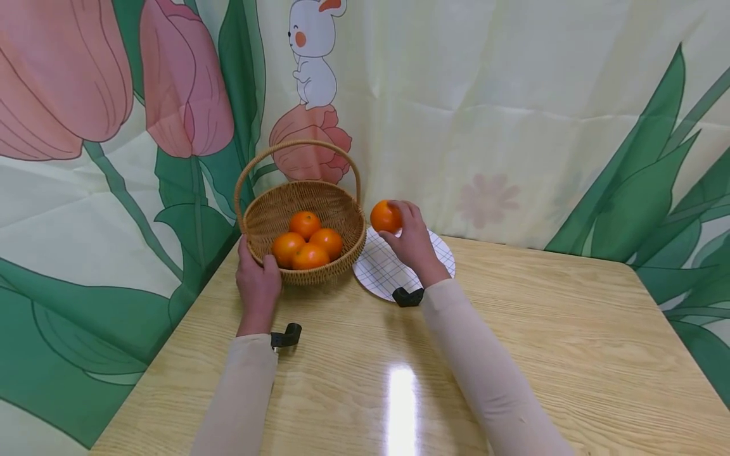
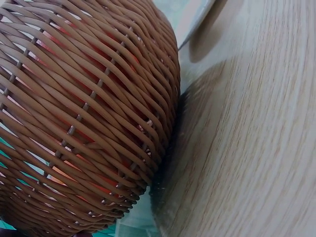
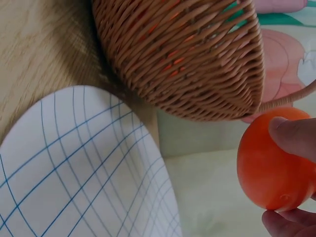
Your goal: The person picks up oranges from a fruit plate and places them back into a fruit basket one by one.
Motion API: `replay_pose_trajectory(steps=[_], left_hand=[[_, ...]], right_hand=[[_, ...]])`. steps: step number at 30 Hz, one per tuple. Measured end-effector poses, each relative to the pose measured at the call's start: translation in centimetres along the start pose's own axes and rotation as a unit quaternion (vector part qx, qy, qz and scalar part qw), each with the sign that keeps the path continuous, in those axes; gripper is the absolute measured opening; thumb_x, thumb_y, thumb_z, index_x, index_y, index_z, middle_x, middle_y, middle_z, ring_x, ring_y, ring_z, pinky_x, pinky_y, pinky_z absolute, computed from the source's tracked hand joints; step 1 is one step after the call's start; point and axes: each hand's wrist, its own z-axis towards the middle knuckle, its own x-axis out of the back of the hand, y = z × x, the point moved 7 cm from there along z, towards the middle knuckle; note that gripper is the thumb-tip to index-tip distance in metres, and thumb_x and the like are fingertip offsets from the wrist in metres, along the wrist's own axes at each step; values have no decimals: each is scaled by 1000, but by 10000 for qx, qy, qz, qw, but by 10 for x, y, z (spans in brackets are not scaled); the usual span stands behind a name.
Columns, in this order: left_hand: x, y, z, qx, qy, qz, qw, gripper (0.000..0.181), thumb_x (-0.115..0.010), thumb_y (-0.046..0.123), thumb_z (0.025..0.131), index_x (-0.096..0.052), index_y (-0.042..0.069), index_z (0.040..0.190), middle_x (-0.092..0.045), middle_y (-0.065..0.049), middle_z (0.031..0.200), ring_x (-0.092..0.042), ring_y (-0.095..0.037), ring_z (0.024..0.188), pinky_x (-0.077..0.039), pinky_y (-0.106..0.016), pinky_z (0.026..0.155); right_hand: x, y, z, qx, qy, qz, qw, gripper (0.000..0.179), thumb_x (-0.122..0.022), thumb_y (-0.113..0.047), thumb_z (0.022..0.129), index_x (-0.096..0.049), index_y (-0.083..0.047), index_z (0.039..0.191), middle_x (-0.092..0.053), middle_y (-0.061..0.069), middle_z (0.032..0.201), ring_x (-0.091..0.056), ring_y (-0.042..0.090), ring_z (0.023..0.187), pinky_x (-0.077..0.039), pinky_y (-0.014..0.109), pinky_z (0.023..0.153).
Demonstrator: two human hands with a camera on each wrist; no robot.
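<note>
A wicker basket (image 1: 319, 277) with a tall hoop handle stands at the back left of the table, several oranges (image 1: 310, 256) inside it. My left hand (image 1: 258, 278) grips the basket's near left rim; in the left wrist view the woven wall (image 2: 89, 108) fills the left side. Between thumb and fingers my right hand (image 1: 416, 244) holds another orange (image 1: 384, 216), just right of the basket and raised above a round white plate (image 1: 373, 269) with blue grid lines. The right wrist view shows this orange (image 3: 271, 158) apart from both basket and plate.
The wooden table (image 1: 542, 342) reaches forward to a printed curtain (image 1: 513, 126) with tulips and a rabbit. The plate sits close against the basket's right side, near the table's back edge. Black wrist mounts (image 1: 288, 335) stick out beside both sleeves.
</note>
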Motion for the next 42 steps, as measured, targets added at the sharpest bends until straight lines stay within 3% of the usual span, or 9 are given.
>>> replay_pose_trajectory(steps=[8, 19, 42], left_hand=[[-1, -2, 1, -106, -15, -68, 9999, 61, -38, 22, 86, -20, 24, 144, -37, -9, 143, -41, -28, 126, -34, -46, 103], [-1, -2, 2, -26, -63, -56, 10000, 62, -38, 23, 86, -19, 26, 144, -34, -8, 145, -39, -29, 128, -33, -47, 104], [-1, -2, 1, -10, -183, -144, 9997, 63, -37, 27, 86, -16, 25, 145, -29, -7, 147, -36, -30, 130, -32, -49, 104]], right_hand=[[4, -20, -3, 249, 93, -36, 9996, 62, -69, -29, 78, -38, -23, 131, -34, 8, 136, -43, 29, 119, -39, 45, 98], [3, -47, -7, 684, 117, 25, 9976, 60, -68, -29, 79, -39, -22, 130, -33, 6, 137, -42, 26, 119, -40, 42, 99], [-27, -76, -12, 1025, -489, 69, 9935, 59, -65, -32, 81, -37, -29, 132, -29, 3, 143, -44, 26, 120, -42, 42, 97]])
